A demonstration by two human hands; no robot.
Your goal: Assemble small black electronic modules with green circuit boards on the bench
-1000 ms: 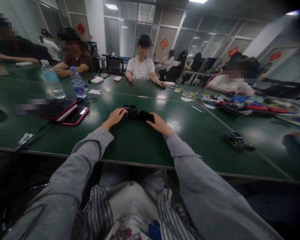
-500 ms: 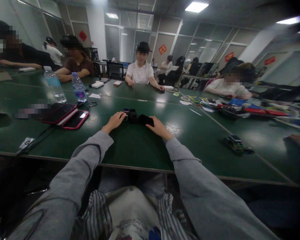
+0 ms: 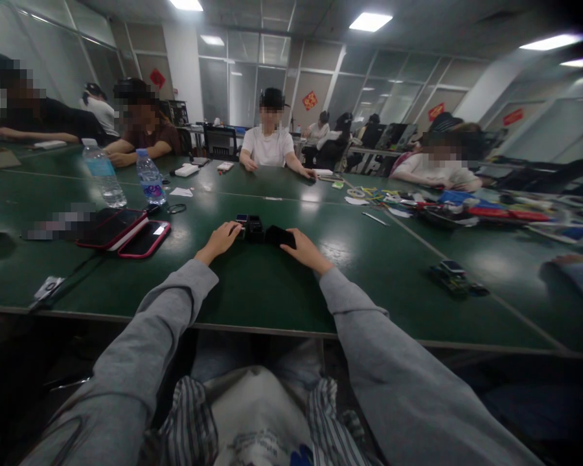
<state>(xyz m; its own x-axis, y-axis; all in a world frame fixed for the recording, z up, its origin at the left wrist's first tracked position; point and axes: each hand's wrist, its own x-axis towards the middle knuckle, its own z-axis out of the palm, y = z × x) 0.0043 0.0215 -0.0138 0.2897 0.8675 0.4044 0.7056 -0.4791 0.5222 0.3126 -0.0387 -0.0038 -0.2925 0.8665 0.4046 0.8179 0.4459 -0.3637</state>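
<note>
Small dark box-like items (image 3: 255, 225) stand together on the green table (image 3: 267, 291), in front of me. My left hand (image 3: 221, 238) is at their left side, its fingers bent against a small device with a dark top (image 3: 241, 219); how firmly it holds this cannot be made out. A flat black object (image 3: 276, 237) lies just right of the items, with my right hand (image 3: 303, 250) wrapped round its right end, thumb in front and fingers behind.
Two bottles (image 3: 105, 173) (image 3: 150, 178) and red-edged phones (image 3: 144, 239) stand or lie to the left. At right are a small circuit device (image 3: 451, 277), a pen (image 3: 375, 219) and a heap of coloured items (image 3: 495, 212). Several people sit around, one person (image 3: 270, 144) opposite.
The whole view has shifted slightly, with the room a little lower and further left in the picture. Both hands keep about the same place beside the dark items.
</note>
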